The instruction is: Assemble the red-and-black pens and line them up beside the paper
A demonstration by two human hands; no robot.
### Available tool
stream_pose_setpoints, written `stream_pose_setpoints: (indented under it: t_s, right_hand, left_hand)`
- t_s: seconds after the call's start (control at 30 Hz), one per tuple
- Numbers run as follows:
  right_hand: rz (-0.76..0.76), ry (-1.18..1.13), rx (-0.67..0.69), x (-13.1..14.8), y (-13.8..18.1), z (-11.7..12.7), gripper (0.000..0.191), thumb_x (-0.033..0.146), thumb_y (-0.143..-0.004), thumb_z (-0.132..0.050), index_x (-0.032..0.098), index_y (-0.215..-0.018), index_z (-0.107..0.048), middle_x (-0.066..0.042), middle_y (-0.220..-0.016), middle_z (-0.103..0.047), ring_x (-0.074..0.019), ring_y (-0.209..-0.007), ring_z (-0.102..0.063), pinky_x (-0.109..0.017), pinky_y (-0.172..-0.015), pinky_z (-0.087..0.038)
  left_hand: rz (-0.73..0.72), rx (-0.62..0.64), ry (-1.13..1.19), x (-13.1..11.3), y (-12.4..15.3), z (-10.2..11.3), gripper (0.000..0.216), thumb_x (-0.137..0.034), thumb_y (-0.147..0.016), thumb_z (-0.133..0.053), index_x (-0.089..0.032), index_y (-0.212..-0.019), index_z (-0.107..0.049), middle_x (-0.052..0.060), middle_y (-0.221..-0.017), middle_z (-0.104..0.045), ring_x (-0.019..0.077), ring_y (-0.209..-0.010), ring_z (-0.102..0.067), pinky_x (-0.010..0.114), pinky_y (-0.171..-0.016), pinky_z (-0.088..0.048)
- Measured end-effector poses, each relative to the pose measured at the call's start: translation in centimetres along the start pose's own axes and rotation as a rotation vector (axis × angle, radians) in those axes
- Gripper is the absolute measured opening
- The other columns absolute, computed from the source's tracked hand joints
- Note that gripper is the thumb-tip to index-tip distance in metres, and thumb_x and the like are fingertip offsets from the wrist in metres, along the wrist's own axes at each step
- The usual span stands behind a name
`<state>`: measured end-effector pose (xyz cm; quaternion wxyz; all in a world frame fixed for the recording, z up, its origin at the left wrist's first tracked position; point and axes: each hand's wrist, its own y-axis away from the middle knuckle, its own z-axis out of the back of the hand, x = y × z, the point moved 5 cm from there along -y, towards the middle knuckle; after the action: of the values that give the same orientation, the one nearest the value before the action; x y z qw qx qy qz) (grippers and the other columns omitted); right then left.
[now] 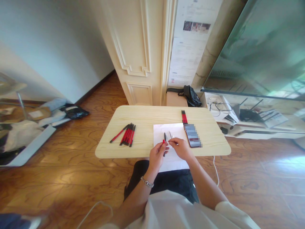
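By the tabletop's near edge, our left hand gripped a red pen pointing away; our right hand adjoined rightward, grip unclear.

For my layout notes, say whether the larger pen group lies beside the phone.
No, the larger pen group lies on the left of the table, the phone on the right.

Bright light leaves white glare on the floor toward three o'clock and pale reflections across the screen at two, while the wall at ten lies dimmer, wide-angle stretch blurs the edges, pens toward eight look sharper, and pixelation covers the phone.
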<state>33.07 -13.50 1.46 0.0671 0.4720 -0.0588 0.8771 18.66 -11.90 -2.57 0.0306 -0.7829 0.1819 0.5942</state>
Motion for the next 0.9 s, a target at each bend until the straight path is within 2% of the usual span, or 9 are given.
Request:
stream_pose_setpoints:
  t_s: [0.1, 0.27, 0.5, 0.6, 0.73, 0.83, 0.9]
  right_hand:
    - [-0.091, 0.223, -0.122, -1.9, -1.7, 1.7, 0.019, 0.026, -0.085, -0.053, 0.022, -0.096, -0.069, -0.004, -0.094, -0.070, -0.0162, -0.083, -0.062, -0.026, -0.077, -0.044]
    - [-0.141, 0.435, -0.089, -3.3, -3.6, 1.4, 0.021, 0.028, -0.085, -0.056, 0.021, -0.099, -0.069, -0.006, -0.097, -0.068, -0.0175, -0.086, -0.062, -0.026, -0.076, -0.042]
    - [-0.148, 0.522, -0.099, -3.1, -3.9, 0.5, 0.018, 0.026, -0.086, -0.052, 0.018, -0.087, -0.069, -0.009, -0.093, -0.066, -0.0181, -0.084, -0.061, -0.025, -0.071, -0.040]
    - [-0.108, 0.353, -0.140, -2.7, -3.6, 0.9, 0.016, 0.026, -0.084, -0.053, 0.018, -0.085, -0.067, -0.007, -0.088, -0.067, -0.0172, -0.081, -0.060, -0.026, -0.072, -0.041]
    - [-0.094, -0.157, -0.107, -2.0, -2.4, 0.8, 0.022, 0.032, -0.082, -0.055, 0.017, -0.093, -0.067, -0.003, -0.077, -0.067, -0.0145, -0.068, -0.058, -0.026, -0.063, -0.044]
    - [-0.078, -0.464, -0.072, -0.9, -1.3, 0.4, 0.030, 0.039, -0.080, -0.058, 0.016, -0.098, -0.067, -0.005, -0.080, -0.068, -0.0139, -0.064, -0.057, -0.026, -0.058, -0.045]
    - [-0.072, -0.572, -0.075, -0.3, -0.7, 0.2, 0.031, 0.041, -0.078, -0.061, 0.017, -0.097, -0.067, -0.006, -0.084, -0.069, -0.0139, -0.066, -0.058, -0.026, -0.058, -0.046]
  left_hand:
    - [-0.009, -0.045, -0.023, 0.0, 0.0, 0.5, 0.045, -0.050, -0.077, -0.064, -0.012, -0.102, -0.066, 0.011, -0.086, -0.070, 0.0171, -0.073, -0.066, 0.029, -0.068, -0.053]
    - [-0.025, -0.030, -0.054, 0.1, 0.2, 0.4, 0.044, -0.049, -0.079, -0.063, -0.012, -0.101, -0.065, 0.010, -0.082, -0.069, 0.0157, -0.069, -0.065, 0.027, -0.062, -0.051]
    - [-0.033, -0.031, -0.077, -0.2, 0.4, 0.5, 0.045, -0.050, -0.078, -0.064, -0.012, -0.101, -0.066, 0.010, -0.083, -0.070, 0.0160, -0.070, -0.065, 0.028, -0.065, -0.052]
    - [-0.036, -0.018, -0.094, -0.5, 0.5, 0.6, 0.044, -0.049, -0.078, -0.063, -0.013, -0.102, -0.067, 0.010, -0.084, -0.070, 0.0165, -0.071, -0.065, 0.028, -0.066, -0.052]
    - [-0.072, 0.025, -0.150, -0.8, 0.7, 0.3, 0.043, -0.048, -0.081, -0.061, -0.014, -0.107, -0.066, 0.010, -0.088, -0.070, 0.0179, -0.075, -0.066, 0.030, -0.070, -0.052]
    - [-0.083, 0.043, -0.178, -0.9, 0.8, -0.1, 0.043, -0.048, -0.081, -0.060, -0.015, -0.108, -0.066, 0.010, -0.089, -0.070, 0.0183, -0.076, -0.066, 0.031, -0.073, -0.053]
    - [-0.090, 0.061, -0.198, -0.9, 0.9, -0.4, 0.042, -0.047, -0.082, -0.060, -0.015, -0.109, -0.066, 0.009, -0.090, -0.070, 0.0184, -0.077, -0.066, 0.031, -0.074, -0.053]
